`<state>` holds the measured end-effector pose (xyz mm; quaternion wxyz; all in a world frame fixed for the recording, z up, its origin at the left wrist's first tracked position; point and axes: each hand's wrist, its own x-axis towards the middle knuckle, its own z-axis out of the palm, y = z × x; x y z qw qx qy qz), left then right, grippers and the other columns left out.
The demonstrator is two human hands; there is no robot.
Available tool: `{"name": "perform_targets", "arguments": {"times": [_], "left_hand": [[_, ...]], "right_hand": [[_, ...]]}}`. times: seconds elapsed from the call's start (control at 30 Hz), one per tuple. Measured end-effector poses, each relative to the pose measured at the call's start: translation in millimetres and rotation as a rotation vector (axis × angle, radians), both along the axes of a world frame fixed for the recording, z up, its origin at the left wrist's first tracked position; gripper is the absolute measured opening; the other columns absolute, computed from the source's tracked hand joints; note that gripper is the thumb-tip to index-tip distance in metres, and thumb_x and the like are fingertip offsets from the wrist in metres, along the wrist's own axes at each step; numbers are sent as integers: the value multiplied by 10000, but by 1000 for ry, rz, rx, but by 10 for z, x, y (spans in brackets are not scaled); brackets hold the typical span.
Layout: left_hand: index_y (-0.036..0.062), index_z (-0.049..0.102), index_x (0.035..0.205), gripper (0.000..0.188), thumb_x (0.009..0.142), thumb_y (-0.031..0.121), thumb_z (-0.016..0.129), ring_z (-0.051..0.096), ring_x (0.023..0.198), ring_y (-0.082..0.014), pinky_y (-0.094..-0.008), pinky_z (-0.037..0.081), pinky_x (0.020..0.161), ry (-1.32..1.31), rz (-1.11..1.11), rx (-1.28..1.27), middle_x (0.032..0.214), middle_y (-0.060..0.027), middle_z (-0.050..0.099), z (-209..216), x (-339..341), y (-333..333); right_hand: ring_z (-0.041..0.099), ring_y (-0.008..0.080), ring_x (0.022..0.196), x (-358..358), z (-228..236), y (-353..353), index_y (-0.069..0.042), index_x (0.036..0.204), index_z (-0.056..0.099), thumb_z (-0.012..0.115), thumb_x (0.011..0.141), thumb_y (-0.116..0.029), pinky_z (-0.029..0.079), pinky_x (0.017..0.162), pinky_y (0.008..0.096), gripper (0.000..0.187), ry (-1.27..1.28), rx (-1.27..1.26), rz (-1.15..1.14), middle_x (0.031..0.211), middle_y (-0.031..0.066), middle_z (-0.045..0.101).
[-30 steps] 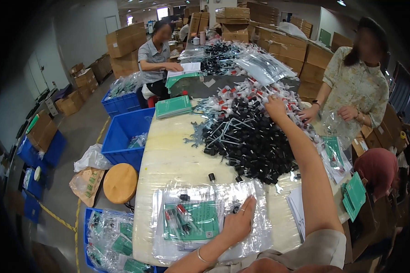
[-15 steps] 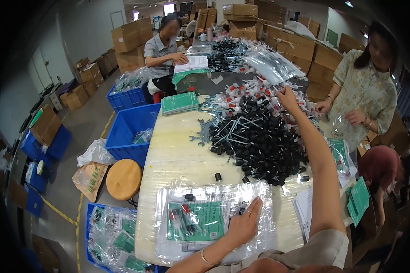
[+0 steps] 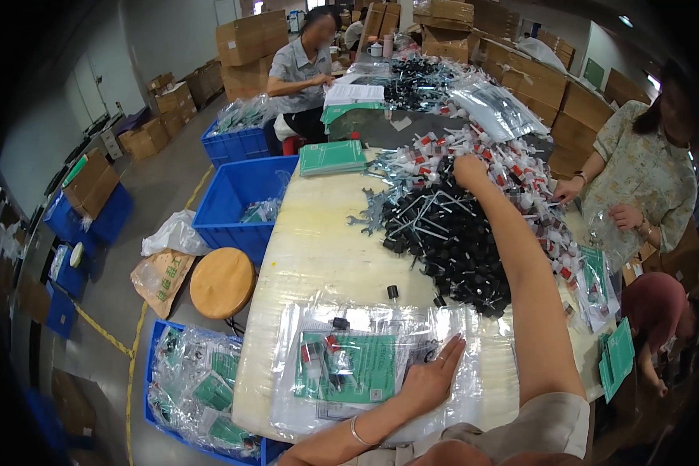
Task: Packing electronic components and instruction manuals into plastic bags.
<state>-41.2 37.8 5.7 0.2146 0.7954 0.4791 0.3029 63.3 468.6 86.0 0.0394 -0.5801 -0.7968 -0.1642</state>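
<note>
My left hand [image 3: 432, 380] lies flat, fingers stretched out, on a clear plastic bag [image 3: 462, 388] at the table's near edge. Through the plastic show a green printed booklet [image 3: 373, 369], small parts with red and white ends [image 3: 312, 357] and a black cap [image 3: 339, 323]. Farther off, my right hand [image 3: 471, 172] reaches with curled fingers into the heap, where black knob-like caps [image 3: 474, 268] meet white-and-red small bottles or tubes [image 3: 520, 175]. Its fingertips are hidden, so what they grip cannot be made out. Metal rods [image 3: 427, 213] and open-ended wrenches [image 3: 373, 211] lie left of the caps.
Green booklets [image 3: 332, 158] are stacked at the table's left edge. Blue bins [image 3: 233, 213] with bagged sets [image 3: 202, 388] and a round wooden stool [image 3: 223, 282] stand on the left. One co-worker [image 3: 307, 74] sits at the far left; another [image 3: 645, 167] stands at the right.
My right hand has moved left, from the white-and-red parts to the edge of the black caps, and its fingers curl more. The left hand stays on the bag. The whole view has shifted slightly.
</note>
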Motion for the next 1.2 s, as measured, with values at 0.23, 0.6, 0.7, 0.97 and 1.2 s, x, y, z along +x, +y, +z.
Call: {"name": "perform_targets", "arguments": {"times": [0.23,0.6,0.7,0.97,1.2], "left_hand": [[28,329,1359,650,737,30,515,631,817,-308,-384,513,554,48,20,-29,1366,-141,421,-50,23,1],[23,274,1369,672,733,-20,488,589,909,-407,-469,504,705,-296,19,-32,1322,-213,435,170,-95,12],[23,269,1371,687,726,-18,503,595,897,-402,-459,507,685,-305,38,91,1329,-211,429,325,-160,-13],[-18,310,1352,693,700,-7,542,625,882,-301,-371,507,578,46,124,351,1372,-163,411,879,-50,-406],[17,303,1365,711,689,-14,521,606,911,-350,-424,505,675,97,111,303,1377,-169,400,1173,-228,-609]], "right_hand": [[621,386,855,217,-89,-53,21,887,530,542,871,-265,480,755,497,286,335,135,-39,887,223,622],[379,49,446,320,581,-3312,-115,940,482,512,905,-200,268,376,196,97,1183,-1387,221,675,16,515],[331,50,459,458,511,-3814,-67,1025,490,492,925,-173,260,394,199,145,1151,-1551,18,724,31,510],[503,108,661,125,226,-3980,-34,1094,502,510,899,-193,452,571,247,251,1272,-1497,-6,865,37,534],[563,293,1016,-35,-211,-3688,-5,1257,474,533,895,-237,435,892,372,434,657,-547,1086,1192,179,556]]}}
